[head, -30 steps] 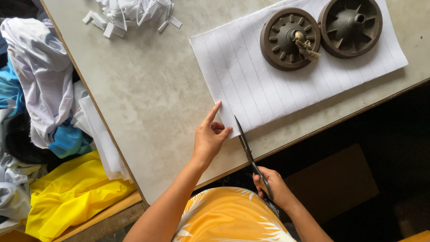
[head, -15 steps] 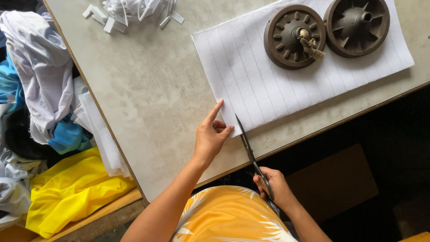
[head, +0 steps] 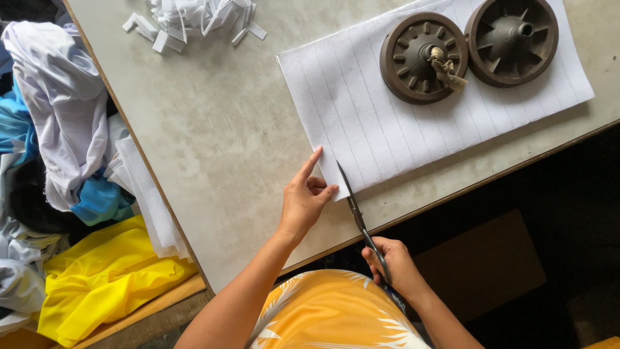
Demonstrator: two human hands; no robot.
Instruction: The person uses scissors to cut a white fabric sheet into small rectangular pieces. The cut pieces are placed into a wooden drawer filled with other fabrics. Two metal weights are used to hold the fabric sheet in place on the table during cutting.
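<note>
— Grey, scuffed worktop (head: 213, 129) fills most of the view. What lies at its left edge?

— Off the left side, a heap of loose cloth: white fabric (head: 61, 97), blue fabric (head: 97, 200) and, nearer, a bright yellow sheet (head: 97, 278). At the far edge of the worktop sits a small pile of narrow white cut strips (head: 187, 19).

— And the hands?

— Left hand (head: 305, 201) rests on the near left corner of the white lined fabric sheet (head: 387, 129), forefinger stretched out along its left edge, thumb and the other fingers pressing the corner flat. Right hand (head: 394, 265), off the near edge of the worktop, has its grip closed round the handles of dark metal scissors (head: 358, 213); the blades sit at the sheet's near edge, just right of the left hand, only slightly parted.

— What holds the sheet down?

— Two round dark-brown metal wheel-like weights: one (head: 423, 58) with a scrap of cord tied at its hub, the other (head: 512, 40) to its right, touching it.

— How far along does the cutting look?

— Judging by the strip pile, some strips are already cut. This sheet looks nearly whole, its many ruled lines uncut; the blades are just at the first line from the left.
</note>
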